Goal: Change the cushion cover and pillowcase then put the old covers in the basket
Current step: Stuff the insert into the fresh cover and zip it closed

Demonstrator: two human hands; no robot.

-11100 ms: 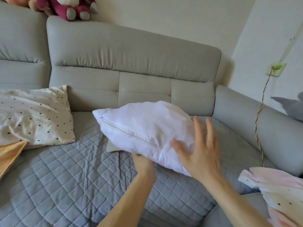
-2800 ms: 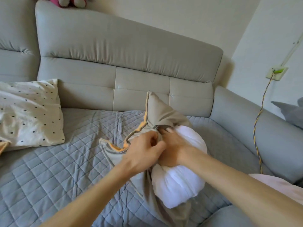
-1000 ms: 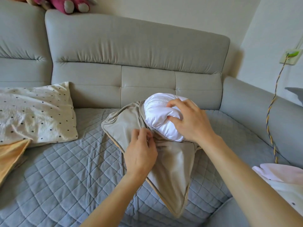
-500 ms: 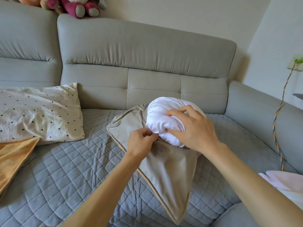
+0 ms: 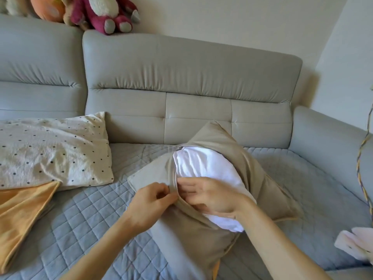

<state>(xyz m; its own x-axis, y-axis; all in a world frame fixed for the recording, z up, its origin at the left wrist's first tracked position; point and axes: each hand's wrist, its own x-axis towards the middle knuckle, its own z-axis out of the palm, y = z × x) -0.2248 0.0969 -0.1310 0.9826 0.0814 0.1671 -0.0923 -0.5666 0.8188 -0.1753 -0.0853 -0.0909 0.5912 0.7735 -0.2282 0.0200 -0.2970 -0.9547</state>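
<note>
A white cushion insert [image 5: 203, 164] sits mostly inside a beige cushion cover [image 5: 191, 239] on the quilted sofa seat. The cover's zip opening gapes and shows the white fabric. My left hand [image 5: 150, 205] pinches the near edge of the opening. My right hand [image 5: 210, 197] lies with straight fingers on the insert, its fingertips tucked under that edge. A dotted cream pillow [image 5: 52, 150] rests at the left. An orange cover [image 5: 22, 215] lies flat beside it. No basket is in view.
The grey sofa backrest [image 5: 189, 77] rises behind, its armrest [image 5: 331, 142] at the right. Plush toys [image 5: 101, 11] sit on top of the backrest. A braided cable [image 5: 362, 158] hangs at the right edge. Pink-and-white fabric [image 5: 357, 245] lies at the lower right.
The beige cover has been drawn further over the white insert, which is now mostly inside. My right hand went from gripping the insert's top to lying flat at the opening.
</note>
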